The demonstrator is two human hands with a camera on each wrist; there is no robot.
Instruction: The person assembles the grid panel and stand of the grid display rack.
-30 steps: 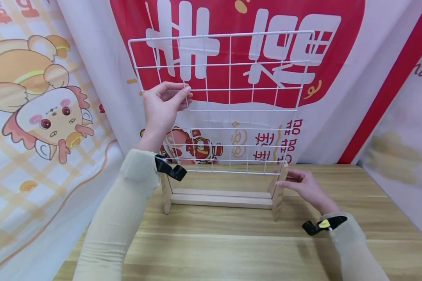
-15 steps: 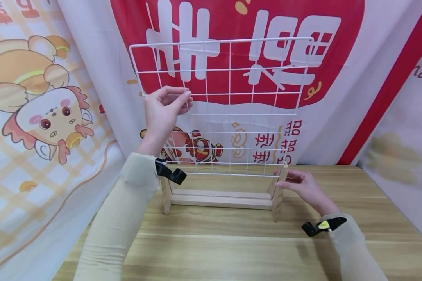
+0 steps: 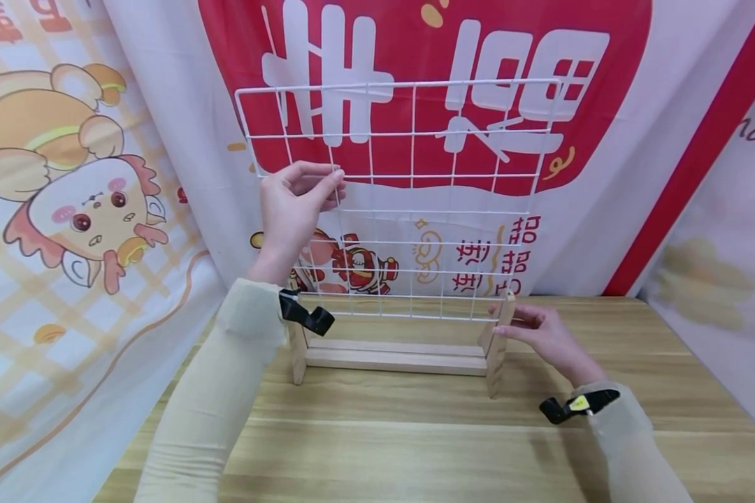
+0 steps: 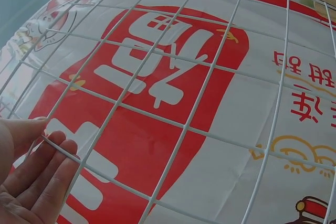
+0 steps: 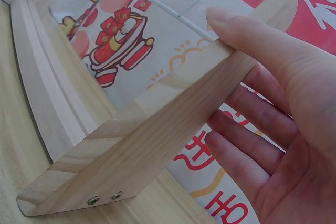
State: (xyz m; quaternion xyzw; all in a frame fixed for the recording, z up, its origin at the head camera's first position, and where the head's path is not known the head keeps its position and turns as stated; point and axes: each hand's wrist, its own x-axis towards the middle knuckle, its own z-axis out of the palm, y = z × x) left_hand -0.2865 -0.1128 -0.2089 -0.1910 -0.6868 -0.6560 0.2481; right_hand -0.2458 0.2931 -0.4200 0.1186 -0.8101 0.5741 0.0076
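A white wire grid panel [image 3: 412,133] stands upright, its lower end between the two side posts of a wooden stand [image 3: 396,360]. My left hand [image 3: 298,202] pinches a wire of the grid at its left side between thumb and fingers, as the left wrist view also shows. Lower down on the right, my right hand [image 3: 544,335] grips the right wooden post [image 5: 157,124], thumb on its front edge and fingers at its outer face. In the right wrist view a grid wire [image 5: 194,27] runs to the post's inner side near the thumb.
The stand rests on a wood-grain table [image 3: 390,454]. Behind it hangs a red and white printed cloth [image 3: 409,28]. Another printed cloth [image 3: 82,230] borders the left side, and a pale cloth [image 3: 717,244] the right. Two screw heads [image 5: 105,198] show on the post.
The wire grid's top has come down, and its lower edge has sunk slightly between the posts. My left hand moved down with it. My right hand stayed on the post.
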